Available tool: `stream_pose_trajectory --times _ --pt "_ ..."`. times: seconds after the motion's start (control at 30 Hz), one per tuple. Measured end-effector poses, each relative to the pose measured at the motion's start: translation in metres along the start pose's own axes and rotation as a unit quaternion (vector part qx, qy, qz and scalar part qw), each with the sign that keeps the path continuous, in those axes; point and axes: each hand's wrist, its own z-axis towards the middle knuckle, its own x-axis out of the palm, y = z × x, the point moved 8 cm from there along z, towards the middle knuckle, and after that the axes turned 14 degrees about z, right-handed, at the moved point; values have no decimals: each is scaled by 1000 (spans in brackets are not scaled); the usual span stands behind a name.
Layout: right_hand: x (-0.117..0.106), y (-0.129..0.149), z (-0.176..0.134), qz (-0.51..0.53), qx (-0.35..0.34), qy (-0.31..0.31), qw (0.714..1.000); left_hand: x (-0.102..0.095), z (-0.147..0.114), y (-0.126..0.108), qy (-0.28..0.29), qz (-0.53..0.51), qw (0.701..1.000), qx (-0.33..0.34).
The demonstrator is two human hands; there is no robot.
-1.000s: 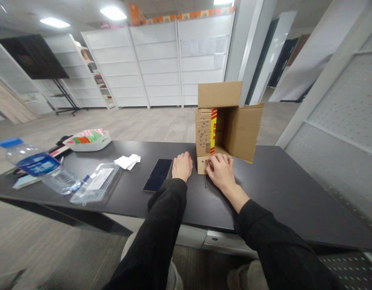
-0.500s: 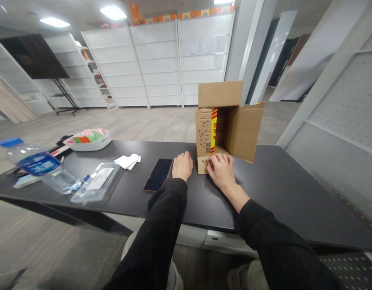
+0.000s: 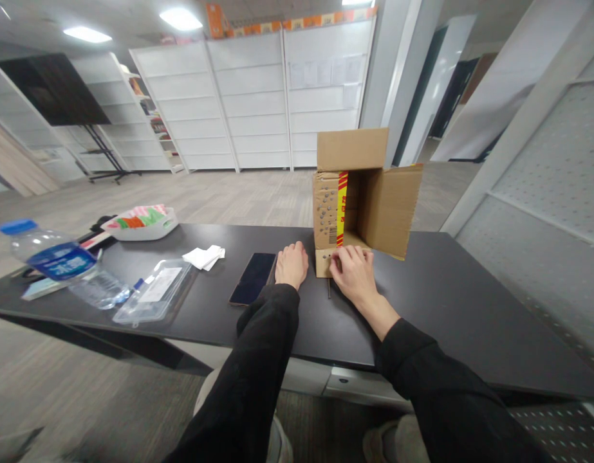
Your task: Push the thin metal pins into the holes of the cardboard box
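Observation:
An open cardboard box (image 3: 326,209) stands on the dark table, its mouth facing me. Its left wall is dotted with several small grey round spots, and a few small dark holes or dots mark the low front flap (image 3: 322,265). My right hand (image 3: 355,273) bends over that flap, fingertips pressed together against it; whatever they pinch is hidden. Just below the flap lies a thin metal rod (image 3: 329,289). Left of the box, my left hand (image 3: 291,265) rests on the table with fingers curled under, their contents out of sight. Beside it lies a dark smartphone (image 3: 253,279).
Toward the left are white tissues (image 3: 204,257), a clear plastic case (image 3: 156,290), a tilted water bottle (image 3: 67,263) and a white basket (image 3: 154,233) with colourful contents. The table (image 3: 451,302) extends to the right, near a perforated panel (image 3: 557,167).

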Motion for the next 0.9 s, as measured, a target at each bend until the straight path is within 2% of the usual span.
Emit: stream_pose_trajectory --times 0.9 --pt "-21 13 -4 92 -1 -29 995 2 0 1 4 -10 1000 -3"
